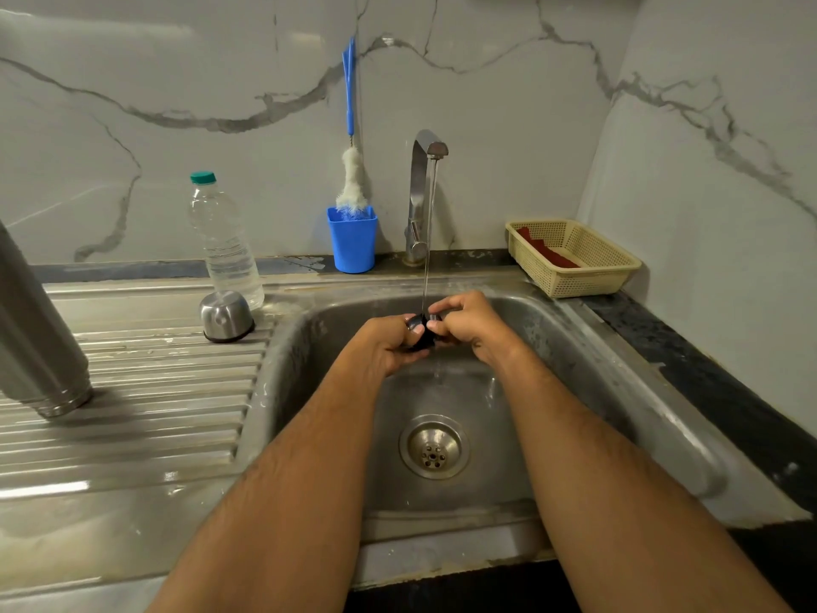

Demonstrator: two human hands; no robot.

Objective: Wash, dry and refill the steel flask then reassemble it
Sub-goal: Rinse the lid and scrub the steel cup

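a: fig. 1, head view. where is the task's thing, and how does each grip stand?

b: the steel flask (37,329) body stands on the ribbed drainboard (132,413), far left, well apart from the hands. its steel cup (225,316) sits upside down beside the sink (619,369). both hands work a small black stopper (420,331) under the water stream (428,241): the left hand (389,347) curls round it from below, the right hand (468,323) pinches its top.

a: likely failure from here?

b: the stopper is wet and small, so it may slip from either grip and fall toward the drain (434,446). how firm the hold is cannot be told.

a: surroundings and obstructions?

b: the tap (420,192) rises behind the hands. a blue cup (352,238) holding a bottle brush (351,170), a plastic water bottle (223,241) and a cream basket (574,258) line the table at the back. the bottle stands just beside the steel cup, so a careless reach there could topple it.
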